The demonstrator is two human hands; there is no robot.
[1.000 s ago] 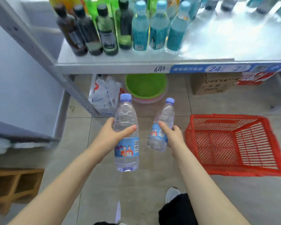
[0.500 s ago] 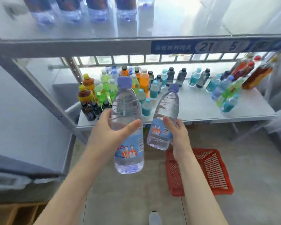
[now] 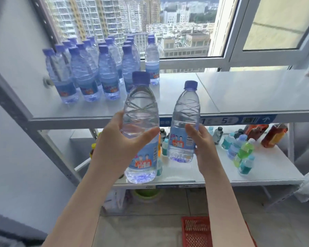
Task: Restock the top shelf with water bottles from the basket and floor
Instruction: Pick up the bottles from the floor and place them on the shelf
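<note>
My left hand grips a clear water bottle with a purple cap and blue label, held upright in front of the top shelf's edge. A second, slightly smaller-looking water bottle is held upright in my right hand, just to the right of the first. The top shelf is white; several matching water bottles stand in rows on its left part. The red basket lies on the floor at the bottom, partly behind my right forearm.
The lower shelf carries several coloured drink bottles. A green basin sits under it on the floor. A window frame rises behind the top shelf. The grey upright post runs down the left.
Both hands have risen with their bottles from the lower shelf's level to the top shelf's front edge. My view tilted up, so the top shelf and window now show.
</note>
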